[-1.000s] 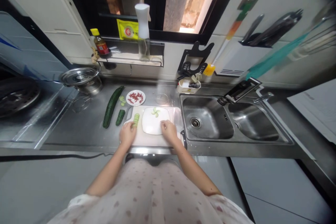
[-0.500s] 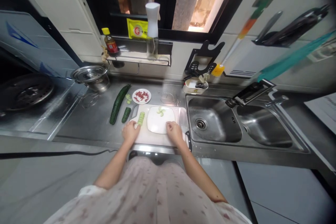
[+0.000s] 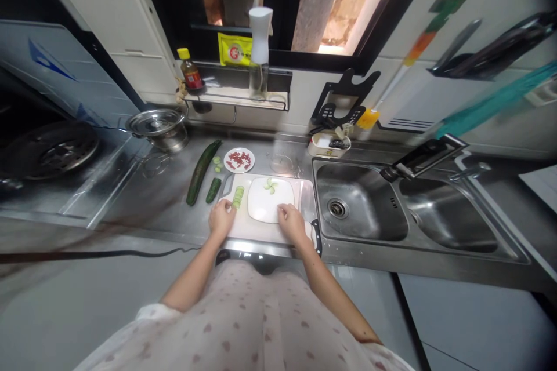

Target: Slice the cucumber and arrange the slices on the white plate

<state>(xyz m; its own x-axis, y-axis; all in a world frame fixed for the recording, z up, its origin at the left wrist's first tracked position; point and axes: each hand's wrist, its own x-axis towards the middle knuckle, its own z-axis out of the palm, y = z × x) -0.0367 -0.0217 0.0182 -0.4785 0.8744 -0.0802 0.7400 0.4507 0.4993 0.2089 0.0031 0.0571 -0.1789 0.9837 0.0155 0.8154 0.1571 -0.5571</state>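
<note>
Left hand: The left hand (image 3: 221,217) lay knuckles-up on the cutting board (image 3: 257,231), its fingers bent at the near end of a row of cucumber slices (image 3: 237,197). Whether it pinched a slice could not be told.
Right hand: The right hand (image 3: 291,221) rested at the near edge of the white plate (image 3: 263,208), fingers loosely curled. A firm grip could not be made out.
Between the hands: The plate sat on the board, with a few plated slices (image 3: 270,185) fanned at its far side.
Beyond the left hand: A cucumber stub (image 3: 213,190) and a whole cucumber (image 3: 202,172) lay on the steel counter (image 3: 165,203). A small dish of red pieces (image 3: 239,160) sat farther back.
Right of the right hand: The sink (image 3: 369,220) lay just beside the board.
</note>
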